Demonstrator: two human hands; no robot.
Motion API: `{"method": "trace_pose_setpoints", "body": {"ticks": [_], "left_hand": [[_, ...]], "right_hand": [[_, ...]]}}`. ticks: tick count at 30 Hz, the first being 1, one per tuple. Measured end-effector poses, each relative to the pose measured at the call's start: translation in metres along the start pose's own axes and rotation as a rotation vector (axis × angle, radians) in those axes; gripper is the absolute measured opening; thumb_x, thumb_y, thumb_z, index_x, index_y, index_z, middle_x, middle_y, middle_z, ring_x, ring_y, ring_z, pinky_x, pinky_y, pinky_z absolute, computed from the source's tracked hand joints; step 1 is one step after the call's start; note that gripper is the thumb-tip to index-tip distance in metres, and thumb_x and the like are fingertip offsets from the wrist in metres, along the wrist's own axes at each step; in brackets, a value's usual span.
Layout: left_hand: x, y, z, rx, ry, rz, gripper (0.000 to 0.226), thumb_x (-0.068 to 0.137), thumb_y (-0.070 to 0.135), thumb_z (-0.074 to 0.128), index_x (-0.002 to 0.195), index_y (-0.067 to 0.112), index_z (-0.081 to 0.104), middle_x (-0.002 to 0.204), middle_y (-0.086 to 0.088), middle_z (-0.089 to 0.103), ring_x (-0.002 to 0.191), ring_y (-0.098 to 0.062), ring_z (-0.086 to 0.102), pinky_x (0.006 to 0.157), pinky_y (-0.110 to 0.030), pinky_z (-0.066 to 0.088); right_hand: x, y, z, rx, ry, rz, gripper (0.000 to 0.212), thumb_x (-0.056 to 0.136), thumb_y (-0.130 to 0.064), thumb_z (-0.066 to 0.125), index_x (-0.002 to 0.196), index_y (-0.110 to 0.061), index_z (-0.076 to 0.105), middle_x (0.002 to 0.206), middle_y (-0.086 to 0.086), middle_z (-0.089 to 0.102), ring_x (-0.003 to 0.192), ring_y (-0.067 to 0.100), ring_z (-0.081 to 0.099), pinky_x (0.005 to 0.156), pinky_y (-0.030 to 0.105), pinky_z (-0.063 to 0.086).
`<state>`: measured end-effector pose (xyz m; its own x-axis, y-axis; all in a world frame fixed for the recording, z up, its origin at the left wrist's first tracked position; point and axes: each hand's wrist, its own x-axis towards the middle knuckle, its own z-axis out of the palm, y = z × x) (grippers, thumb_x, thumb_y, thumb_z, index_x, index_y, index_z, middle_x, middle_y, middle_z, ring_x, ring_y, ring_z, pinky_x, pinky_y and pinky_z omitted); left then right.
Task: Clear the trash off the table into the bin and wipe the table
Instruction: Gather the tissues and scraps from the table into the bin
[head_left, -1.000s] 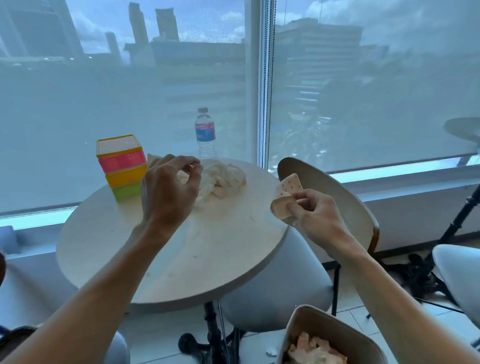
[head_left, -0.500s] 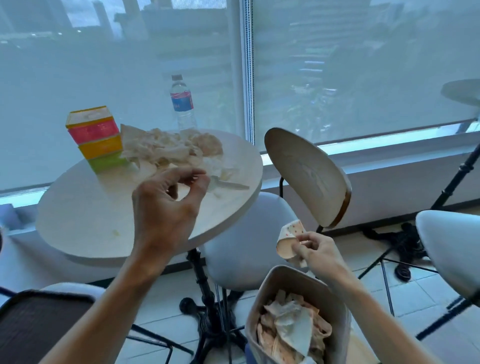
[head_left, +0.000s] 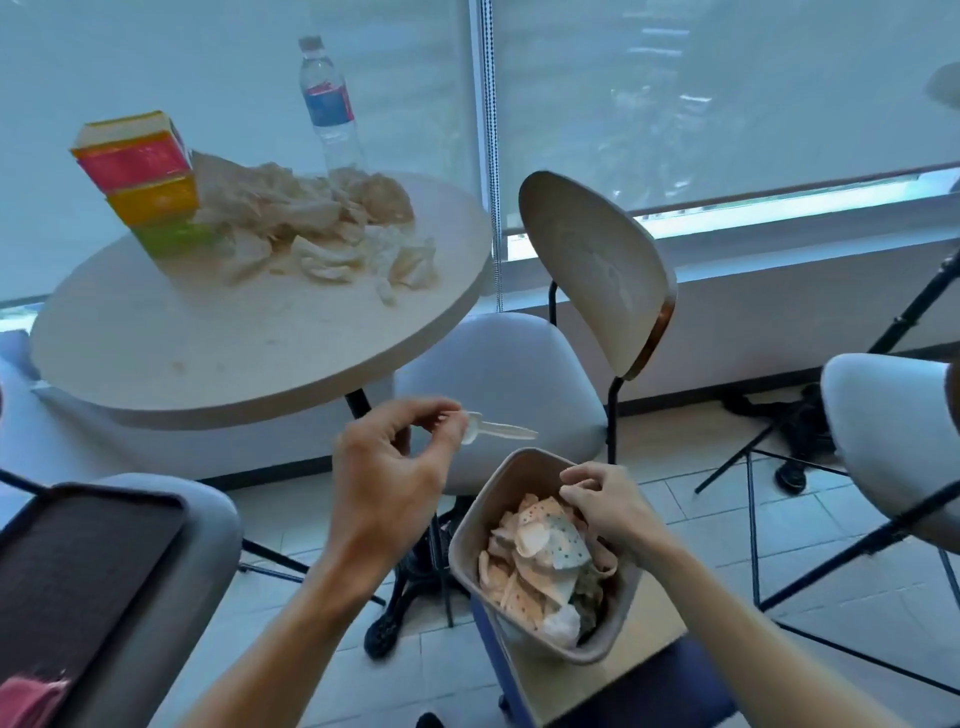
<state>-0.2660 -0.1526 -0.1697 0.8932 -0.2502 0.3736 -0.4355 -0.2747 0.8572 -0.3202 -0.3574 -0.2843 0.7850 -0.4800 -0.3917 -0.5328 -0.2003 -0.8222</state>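
1. The left hand (head_left: 387, 478) pinches a clear plastic spoon (head_left: 493, 430) by its bowl end between thumb and fingertips, just above and left of the bin (head_left: 470, 525).
2. The right hand (head_left: 605, 501) hangs over the bin's mouth with fingers curled; whether it grips any paper there I cannot tell.
3. The bin holds crumpled dotted wrappers (head_left: 540, 551); its lower wall is cut off by the right forearm.
4. On the round counter (head_left: 208, 348) lies a heap of crumpled tissues (head_left: 311, 228), touching a striped tissue box (head_left: 143, 176).
5. A water bottle (head_left: 330, 104) stands behind the heap, its base hidden.
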Motion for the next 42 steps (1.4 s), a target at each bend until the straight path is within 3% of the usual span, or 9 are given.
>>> {"method": "trace_pose_setpoints", "body": {"ticks": [4, 9, 18, 25, 28, 30, 35, 38, 42], "left_hand": [[-0.019, -0.026, 0.024, 0.078, -0.114, -0.087, 0.008, 0.082, 0.019, 0.075, 0.087, 0.026, 0.076, 0.074, 0.015, 0.07, 0.059, 0.002, 0.055, 0.057, -0.014, 0.044], [-0.021, -0.04, 0.032, 0.21, -0.226, -0.091, 0.029, 0.082, 0.028, 0.074, 0.112, 0.027, 0.071, 0.093, 0.017, 0.066, 0.074, 0.0, 0.053, 0.066, -0.007, 0.041], [0.025, 0.006, -0.019, 0.188, -0.153, 0.125, 0.017, 0.082, 0.024, 0.075, 0.093, 0.035, 0.072, 0.089, 0.019, 0.062, 0.067, -0.006, 0.053, 0.06, -0.019, 0.042], [0.081, 0.021, -0.068, 0.345, -0.068, 0.238, 0.013, 0.081, 0.028, 0.075, 0.093, 0.032, 0.073, 0.101, 0.02, 0.061, 0.072, -0.006, 0.056, 0.059, -0.007, 0.038], [0.107, 0.009, -0.086, 0.402, -0.057, 0.206, 0.012, 0.082, 0.031, 0.073, 0.094, 0.034, 0.073, 0.102, 0.019, 0.061, 0.071, -0.004, 0.057, 0.061, -0.009, 0.04], [0.123, 0.001, -0.097, 0.426, -0.06, 0.168, 0.012, 0.084, 0.031, 0.072, 0.095, 0.033, 0.073, 0.104, 0.016, 0.061, 0.069, -0.002, 0.058, 0.064, -0.012, 0.042], [0.158, -0.013, -0.121, 0.485, -0.076, 0.11, 0.013, 0.085, 0.034, 0.071, 0.097, 0.032, 0.072, 0.102, 0.012, 0.058, 0.062, -0.002, 0.058, 0.064, -0.02, 0.044], [0.177, -0.021, -0.133, 0.493, -0.101, 0.105, 0.019, 0.084, 0.031, 0.071, 0.103, 0.031, 0.071, 0.095, 0.013, 0.063, 0.058, -0.002, 0.054, 0.066, -0.023, 0.042], [0.201, -0.032, -0.139, 0.534, -0.152, 0.119, 0.028, 0.082, 0.034, 0.071, 0.111, 0.031, 0.068, 0.107, 0.007, 0.067, 0.071, -0.009, 0.052, 0.078, -0.029, 0.048]], "right_hand": [[0.0, -0.017, -0.017, 0.041, 0.023, -0.057, 0.011, 0.092, -0.015, 0.062, 0.101, -0.019, 0.068, 0.096, 0.002, 0.066, 0.085, 0.01, 0.061, 0.068, 0.022, 0.049], [-0.006, -0.041, -0.029, 0.043, 0.021, -0.143, 0.01, 0.095, -0.021, 0.06, 0.103, -0.023, 0.067, 0.096, -0.004, 0.064, 0.091, 0.006, 0.059, 0.076, 0.021, 0.049], [-0.02, -0.11, -0.024, 0.112, -0.027, -0.317, 0.011, 0.095, -0.019, 0.06, 0.103, -0.022, 0.067, 0.093, -0.001, 0.063, 0.088, 0.01, 0.059, 0.076, 0.023, 0.047], [-0.011, -0.19, -0.007, 0.146, 0.042, -0.491, 0.008, 0.092, -0.018, 0.063, 0.093, -0.023, 0.07, 0.079, -0.002, 0.063, 0.072, 0.01, 0.057, 0.069, 0.026, 0.049], [0.001, -0.221, 0.007, 0.037, 0.119, -0.57, 0.013, 0.09, -0.02, 0.063, 0.1, -0.022, 0.071, 0.084, -0.005, 0.066, 0.081, 0.012, 0.061, 0.076, 0.028, 0.05], [0.012, -0.239, 0.017, -0.136, 0.155, -0.616, 0.025, 0.089, -0.026, 0.063, 0.114, -0.023, 0.067, 0.102, -0.001, 0.065, 0.095, 0.013, 0.059, 0.082, 0.026, 0.046], [0.045, -0.274, 0.04, -0.621, 0.199, -0.555, 0.06, 0.09, -0.038, 0.059, 0.145, -0.026, 0.041, 0.142, 0.012, 0.04, 0.134, 0.03, 0.033, 0.11, 0.037, 0.029], [0.059, -0.286, 0.047, -0.695, 0.154, -0.511, 0.054, 0.091, -0.035, 0.058, 0.142, -0.027, 0.045, 0.139, 0.01, 0.046, 0.132, 0.031, 0.035, 0.108, 0.038, 0.031], [0.063, -0.296, 0.055, -0.582, 0.216, -0.562, 0.029, 0.088, -0.021, 0.055, 0.113, -0.022, 0.069, 0.118, 0.008, 0.068, 0.113, 0.028, 0.057, 0.095, 0.031, 0.045]]}}
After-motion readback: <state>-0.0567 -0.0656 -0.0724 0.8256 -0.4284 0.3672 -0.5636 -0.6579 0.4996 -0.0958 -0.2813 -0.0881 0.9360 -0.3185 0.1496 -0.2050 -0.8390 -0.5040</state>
